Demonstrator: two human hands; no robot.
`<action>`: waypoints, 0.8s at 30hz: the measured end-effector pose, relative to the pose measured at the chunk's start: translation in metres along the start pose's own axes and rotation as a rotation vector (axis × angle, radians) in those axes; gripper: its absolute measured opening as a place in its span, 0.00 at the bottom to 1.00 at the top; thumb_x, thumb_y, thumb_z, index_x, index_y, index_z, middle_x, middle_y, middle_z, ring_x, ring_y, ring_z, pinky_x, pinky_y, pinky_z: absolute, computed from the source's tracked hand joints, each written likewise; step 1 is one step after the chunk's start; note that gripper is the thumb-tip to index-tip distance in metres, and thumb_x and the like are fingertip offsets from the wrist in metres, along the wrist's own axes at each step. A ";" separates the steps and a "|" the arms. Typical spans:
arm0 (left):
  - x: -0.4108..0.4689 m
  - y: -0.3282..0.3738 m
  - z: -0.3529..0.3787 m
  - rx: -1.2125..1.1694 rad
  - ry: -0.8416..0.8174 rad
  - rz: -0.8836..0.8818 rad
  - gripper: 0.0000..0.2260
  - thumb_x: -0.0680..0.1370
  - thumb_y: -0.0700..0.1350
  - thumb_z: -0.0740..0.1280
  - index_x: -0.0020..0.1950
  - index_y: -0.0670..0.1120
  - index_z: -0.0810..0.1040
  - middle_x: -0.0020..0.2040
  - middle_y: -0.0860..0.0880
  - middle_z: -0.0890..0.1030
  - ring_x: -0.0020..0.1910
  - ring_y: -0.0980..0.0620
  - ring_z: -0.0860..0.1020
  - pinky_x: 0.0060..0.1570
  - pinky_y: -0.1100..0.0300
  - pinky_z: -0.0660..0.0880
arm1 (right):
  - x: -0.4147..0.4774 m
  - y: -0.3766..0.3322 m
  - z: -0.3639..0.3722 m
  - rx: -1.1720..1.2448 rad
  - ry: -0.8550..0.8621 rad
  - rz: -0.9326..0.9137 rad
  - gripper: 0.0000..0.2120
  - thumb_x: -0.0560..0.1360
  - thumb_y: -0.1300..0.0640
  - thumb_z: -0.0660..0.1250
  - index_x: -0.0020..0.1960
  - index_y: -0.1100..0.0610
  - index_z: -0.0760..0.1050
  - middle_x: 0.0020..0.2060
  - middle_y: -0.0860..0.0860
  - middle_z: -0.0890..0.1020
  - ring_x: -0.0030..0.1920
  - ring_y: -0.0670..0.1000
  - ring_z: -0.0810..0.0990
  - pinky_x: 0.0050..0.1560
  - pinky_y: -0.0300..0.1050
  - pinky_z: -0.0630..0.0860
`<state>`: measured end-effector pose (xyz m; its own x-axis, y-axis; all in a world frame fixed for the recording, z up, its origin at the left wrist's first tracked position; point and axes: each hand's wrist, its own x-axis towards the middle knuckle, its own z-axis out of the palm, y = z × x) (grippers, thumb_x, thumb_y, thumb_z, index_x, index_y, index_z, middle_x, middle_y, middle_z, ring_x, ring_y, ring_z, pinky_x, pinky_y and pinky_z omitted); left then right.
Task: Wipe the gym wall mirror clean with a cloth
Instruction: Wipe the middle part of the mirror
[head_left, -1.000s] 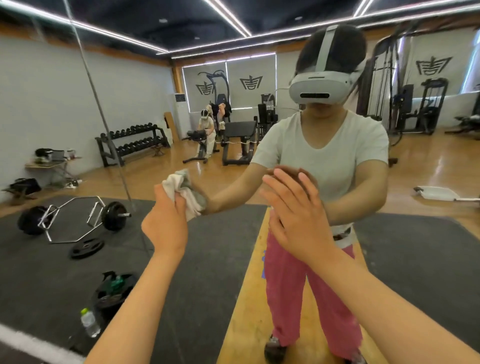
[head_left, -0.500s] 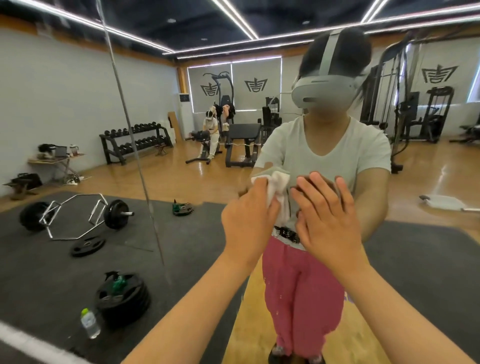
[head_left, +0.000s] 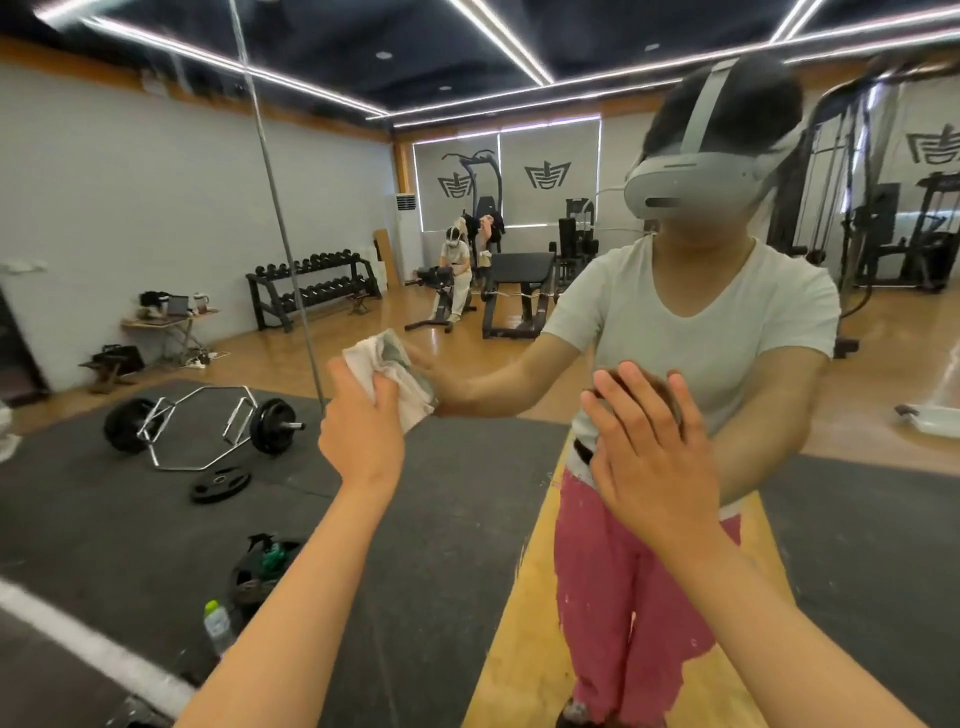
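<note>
I'm seeing the mirror filling the view, no streaks showing what's wiped; I'm judging it mid-job. Well right of its seam, right hand is pressing flat, fingers straight. Just right of seam, left hand is gripping the bunched cloth against the glass.

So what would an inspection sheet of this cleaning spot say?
Surface: wall mirror, vertical seam on its left part; dirt too faint to judge.
Job's things: white cloth, bunched against the glass.
Clutter: in the reflection, water bottle, hex bar, loose weight plate.
Hands: left hand grips the cloth; right hand presses flat on the mirror.
Cables: only on the reflected cable machine.
Surroundings: reflected gym with dumbbell rack, bench, another person.
</note>
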<state>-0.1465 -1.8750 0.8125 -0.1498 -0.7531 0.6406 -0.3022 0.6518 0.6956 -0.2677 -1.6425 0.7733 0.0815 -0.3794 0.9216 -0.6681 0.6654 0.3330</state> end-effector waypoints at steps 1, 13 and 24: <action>-0.005 0.009 0.000 -0.024 -0.017 0.011 0.14 0.83 0.49 0.59 0.64 0.41 0.66 0.43 0.44 0.75 0.46 0.36 0.78 0.38 0.51 0.66 | 0.000 0.000 0.000 -0.005 -0.002 -0.002 0.24 0.74 0.61 0.61 0.71 0.59 0.67 0.72 0.54 0.66 0.73 0.56 0.63 0.76 0.61 0.55; -0.045 0.045 0.018 0.113 -0.011 0.666 0.11 0.76 0.53 0.59 0.52 0.48 0.67 0.23 0.50 0.72 0.18 0.50 0.69 0.21 0.65 0.57 | -0.002 0.004 0.001 -0.011 -0.033 -0.034 0.26 0.74 0.61 0.63 0.72 0.59 0.66 0.72 0.55 0.67 0.74 0.56 0.62 0.76 0.61 0.53; 0.023 -0.072 -0.001 0.059 -0.043 0.042 0.16 0.82 0.46 0.61 0.63 0.35 0.67 0.44 0.31 0.79 0.44 0.31 0.78 0.39 0.48 0.64 | 0.004 -0.002 0.000 -0.080 -0.015 0.001 0.20 0.78 0.60 0.56 0.69 0.60 0.67 0.71 0.55 0.67 0.74 0.56 0.61 0.76 0.61 0.53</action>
<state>-0.1274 -1.9392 0.7768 -0.2035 -0.7291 0.6534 -0.3496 0.6775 0.6471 -0.2659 -1.6451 0.7763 0.0691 -0.3883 0.9190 -0.6070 0.7146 0.3476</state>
